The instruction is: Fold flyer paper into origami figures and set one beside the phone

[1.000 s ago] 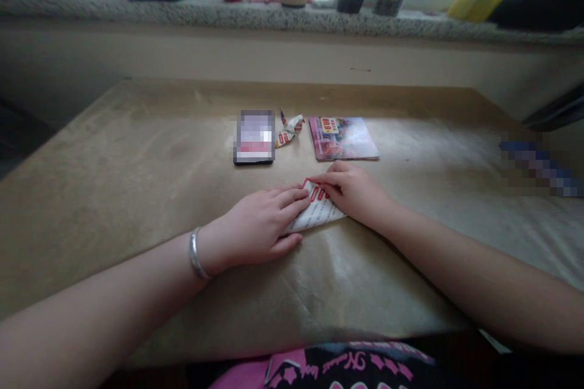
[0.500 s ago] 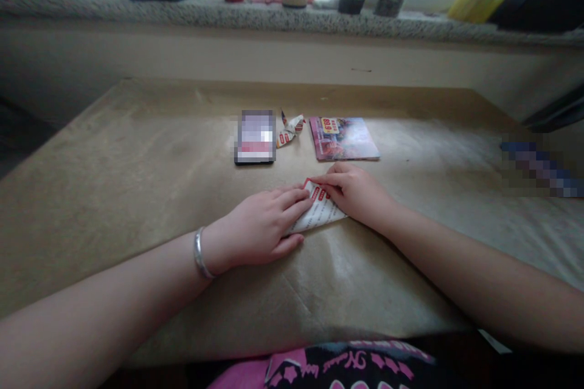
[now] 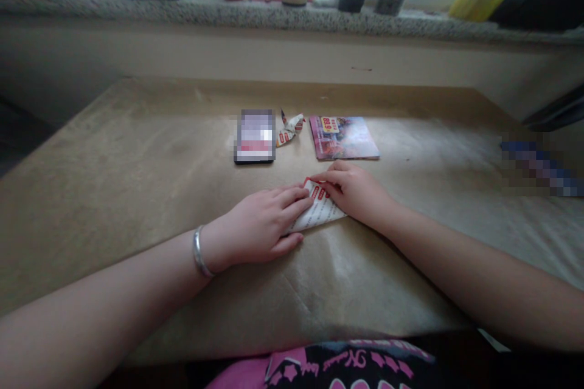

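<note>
A folded sheet of printed paper (image 3: pixel 318 211), white with red labels and a red tip, lies on the table between my hands. My left hand (image 3: pixel 264 222) rests flat over its left part, fingers stretched out and thumb apart on the tabletop. At the upper right edge of the paper, the bent fingers of my right hand (image 3: pixel 353 188) are drawn together on the fold. Both hands cover parts of the sheet, so its full outline is hidden.
Beyond my hands lie a phone-like device (image 3: pixel 254 137) with a blurred screen, a folded paper bird (image 3: pixel 291 129) and a colourful printed leaflet (image 3: pixel 344 137). A blurred blue item (image 3: pixel 542 167) is at the right. Bottles and boxes line the granite windowsill (image 3: pixel 255 15).
</note>
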Available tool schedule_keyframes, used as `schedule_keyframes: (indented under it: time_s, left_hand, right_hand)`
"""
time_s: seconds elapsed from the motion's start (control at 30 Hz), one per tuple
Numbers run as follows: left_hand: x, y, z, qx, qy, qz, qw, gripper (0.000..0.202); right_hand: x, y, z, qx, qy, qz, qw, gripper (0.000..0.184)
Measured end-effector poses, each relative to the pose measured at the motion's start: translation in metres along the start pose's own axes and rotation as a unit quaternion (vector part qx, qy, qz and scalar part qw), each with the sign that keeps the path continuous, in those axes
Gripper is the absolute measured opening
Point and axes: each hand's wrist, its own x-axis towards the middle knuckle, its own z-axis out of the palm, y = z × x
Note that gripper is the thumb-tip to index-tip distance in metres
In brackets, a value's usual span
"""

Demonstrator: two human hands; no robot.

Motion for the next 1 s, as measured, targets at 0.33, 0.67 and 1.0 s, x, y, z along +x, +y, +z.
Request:
schedule_keyframes:
  time_s: [0.33, 0.67, 1.0]
  left_hand:
    - [-0.001, 0.002, -0.001, -0.014, -0.005, -0.01, 1.0, 0.056]
    - [0.0, 0.003, -0.002, -0.002, -0.009, -0.007, 1.0, 0.055]
    - [-0.002, 0.003, -0.002, -0.008, -0.005, -0.008, 1.0, 0.053]
  right_hand:
    - [-0.027, -0.002, -0.019, 0.017, -0.027, -0.194, 0.98, 0.025]
    - [-0.036, -0.009, -0.018, -0.075, -0.02, -0.262, 0.962, 0.029]
    - [-0.038, -0.009, -0.019, -0.082, 0.007, -0.31, 0.947, 0.024]
